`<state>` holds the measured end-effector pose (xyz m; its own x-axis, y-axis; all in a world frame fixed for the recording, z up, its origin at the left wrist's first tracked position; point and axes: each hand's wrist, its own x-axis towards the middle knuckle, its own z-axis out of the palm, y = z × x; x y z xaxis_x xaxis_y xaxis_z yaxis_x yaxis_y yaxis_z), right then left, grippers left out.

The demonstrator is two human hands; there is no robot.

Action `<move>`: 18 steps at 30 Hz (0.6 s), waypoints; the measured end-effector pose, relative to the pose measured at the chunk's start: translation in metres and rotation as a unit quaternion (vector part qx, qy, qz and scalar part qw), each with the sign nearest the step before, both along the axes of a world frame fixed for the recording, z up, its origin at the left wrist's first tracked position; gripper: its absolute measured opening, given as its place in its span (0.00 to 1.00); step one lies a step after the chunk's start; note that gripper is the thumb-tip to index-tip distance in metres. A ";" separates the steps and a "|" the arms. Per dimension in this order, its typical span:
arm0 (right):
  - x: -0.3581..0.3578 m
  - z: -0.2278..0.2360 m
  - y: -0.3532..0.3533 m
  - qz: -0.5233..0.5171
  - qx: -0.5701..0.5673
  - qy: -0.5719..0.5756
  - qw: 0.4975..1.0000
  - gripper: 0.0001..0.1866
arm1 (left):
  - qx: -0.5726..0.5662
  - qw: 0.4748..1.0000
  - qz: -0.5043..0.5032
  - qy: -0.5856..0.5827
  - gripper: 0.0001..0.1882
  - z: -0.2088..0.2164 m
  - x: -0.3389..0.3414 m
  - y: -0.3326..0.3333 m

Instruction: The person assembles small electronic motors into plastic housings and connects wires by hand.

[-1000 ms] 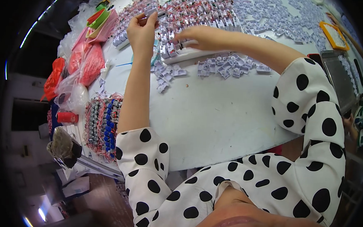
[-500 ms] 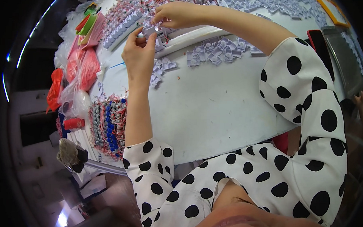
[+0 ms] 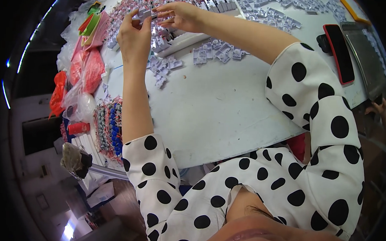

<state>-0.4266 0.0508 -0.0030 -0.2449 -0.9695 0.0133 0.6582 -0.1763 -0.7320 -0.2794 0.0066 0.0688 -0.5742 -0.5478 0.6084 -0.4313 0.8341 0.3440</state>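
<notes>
At the far left of the table, my left hand (image 3: 135, 35) pinches a small pale grey plastic housing (image 3: 144, 14) between thumb and fingers. My right hand (image 3: 179, 17) is just right of it, its fingers apart and pointing at the housing. I see nothing held in the right hand. Beneath both hands lies a white tray (image 3: 185, 44) with rows of grey housings and red and white wires. Loose grey housings (image 3: 221, 51) are scattered on the near side of the tray, with a smaller heap (image 3: 163, 68) by my left wrist.
Bundles of blue and grey wired parts (image 3: 115, 126) lie left of my left forearm. Coloured plastic baskets (image 3: 94, 30) and red bags (image 3: 92, 70) line the left edge. A red-edged phone (image 3: 339, 53) and metal tray (image 3: 361, 58) are at right, near another person's hand (image 3: 379, 109).
Both hands have shifted left, the left one still with a grey housing. My right hand's fingers have spread. The phone at right shows more fully.
</notes>
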 end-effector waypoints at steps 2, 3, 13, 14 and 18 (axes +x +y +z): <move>0.003 -0.006 0.000 -0.011 -0.017 -0.042 0.999 0.18 | 0.011 1.000 -0.004 0.001 0.19 -0.002 -0.003 0.005; 0.005 -0.010 0.000 -0.032 -0.022 -0.106 0.994 0.17 | 0.010 1.000 -0.003 0.003 0.20 -0.004 -0.003 0.009; 0.014 0.001 0.001 -0.027 0.131 0.220 0.966 0.13 | 0.140 0.990 0.009 0.017 0.23 -0.048 0.031 -0.005; 0.006 -0.002 0.006 -0.028 0.134 0.217 0.967 0.13 | 0.143 0.990 0.007 0.013 0.23 -0.050 0.029 -0.002; -0.004 0.006 0.037 -0.107 0.113 0.457 0.876 0.16 | 0.122 0.992 0.011 -0.018 0.23 -0.053 0.023 0.026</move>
<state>-0.4308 0.0876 0.0029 -0.4082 -0.9059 0.1130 -0.2512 -0.0076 -0.9679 -0.2565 0.0329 0.0162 -0.5795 -0.6889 0.4354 -0.4630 0.7180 0.5197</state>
